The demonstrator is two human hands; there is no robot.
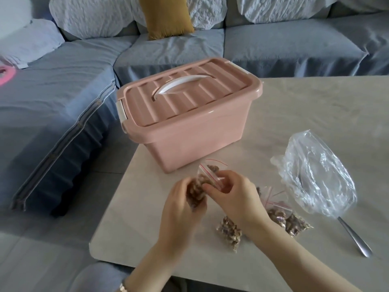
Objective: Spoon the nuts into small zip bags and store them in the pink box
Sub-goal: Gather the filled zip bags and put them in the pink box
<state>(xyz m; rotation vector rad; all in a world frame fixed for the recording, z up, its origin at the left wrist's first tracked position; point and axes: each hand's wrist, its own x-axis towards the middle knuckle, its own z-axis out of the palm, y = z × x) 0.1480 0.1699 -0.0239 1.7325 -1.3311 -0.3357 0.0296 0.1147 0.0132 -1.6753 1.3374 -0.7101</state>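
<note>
The pink box (185, 123) stands on the table with its lid shut and a white handle on top. Just in front of it, both hands hold a small zip bag of nuts (200, 186). My left hand (181, 205) grips the bag's filled lower part. My right hand (233, 194) pinches its red zip strip at the top. Three other filled zip bags lie to the right: one (229, 230) under my right forearm, two (288, 218) by the big bag. A large clear plastic bag (320, 175) covers most of a metal spoon (355, 239).
The light table (315, 106) has its left corner near my left wrist. A blue-grey sofa (63, 91) wraps round the left and far sides, with a mustard cushion (166, 15) at the back. A pink object (6, 74) lies on the sofa at far left.
</note>
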